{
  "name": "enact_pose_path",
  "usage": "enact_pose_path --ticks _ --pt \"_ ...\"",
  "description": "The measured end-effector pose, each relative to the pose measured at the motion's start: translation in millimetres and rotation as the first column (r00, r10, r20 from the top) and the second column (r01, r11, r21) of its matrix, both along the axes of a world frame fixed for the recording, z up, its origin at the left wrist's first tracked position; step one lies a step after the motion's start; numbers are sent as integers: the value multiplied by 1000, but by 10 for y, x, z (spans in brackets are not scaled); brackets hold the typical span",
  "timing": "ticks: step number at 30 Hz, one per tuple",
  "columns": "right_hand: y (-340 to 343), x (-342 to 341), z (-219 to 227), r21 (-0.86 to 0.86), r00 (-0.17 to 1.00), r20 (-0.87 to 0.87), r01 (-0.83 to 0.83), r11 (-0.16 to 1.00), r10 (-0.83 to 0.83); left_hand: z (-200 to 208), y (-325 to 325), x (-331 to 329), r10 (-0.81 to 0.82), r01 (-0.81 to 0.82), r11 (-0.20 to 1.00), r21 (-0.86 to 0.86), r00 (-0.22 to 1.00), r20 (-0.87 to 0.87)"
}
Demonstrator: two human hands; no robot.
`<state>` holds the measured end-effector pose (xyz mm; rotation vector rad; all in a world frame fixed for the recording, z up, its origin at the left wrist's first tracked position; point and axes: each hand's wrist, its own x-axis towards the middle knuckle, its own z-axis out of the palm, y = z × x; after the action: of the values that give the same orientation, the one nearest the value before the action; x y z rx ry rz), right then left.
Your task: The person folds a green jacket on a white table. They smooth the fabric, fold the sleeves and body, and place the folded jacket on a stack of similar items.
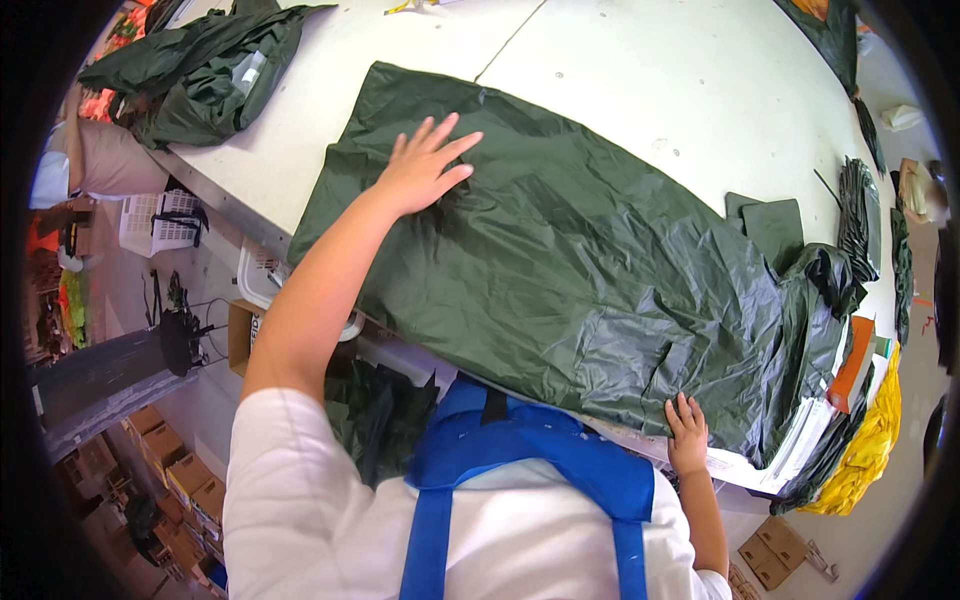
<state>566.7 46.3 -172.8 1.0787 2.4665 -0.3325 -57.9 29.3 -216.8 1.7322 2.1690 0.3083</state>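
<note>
A dark green waterproof garment [560,230] lies spread across the white table, creased and glossy, with a pocket-like patch near its front edge. My left hand [425,170] rests on its far left part, fingers spread and palm down. Close to the table's front edge, my right hand [687,435] lies flat on the cloth with its fingers stretched out. Neither hand grips anything. Toward the right end the garment bunches up into thick folds, and what lies beneath it is hidden.
Another dark green garment [225,75] is heaped at the far left, near a person [110,160]. On the right sit folded green pieces [770,230], an orange strip [852,365] and yellow material [865,440]. A white basket [160,222] stands below the left table edge.
</note>
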Motion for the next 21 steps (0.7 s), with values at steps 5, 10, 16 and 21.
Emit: enact_pose_path --ticks 5,10,16,21 --pt "-94 20 -83 -27 995 -38 94 995 -95 -293 962 -1006 431 -491 826 -277 867 -251" --pt "-23 -148 245 -151 994 -19 104 983 -109 -189 1145 -807 429 -611 746 -265 745 -511" --pt "1208 367 426 -186 749 -497 401 897 -438 -83 1597 1159 6 61 932 357 983 -182" --pt "3170 1945 -67 419 723 -541 675 607 -430 461 1844 3877 -597 524 772 360 791 130"
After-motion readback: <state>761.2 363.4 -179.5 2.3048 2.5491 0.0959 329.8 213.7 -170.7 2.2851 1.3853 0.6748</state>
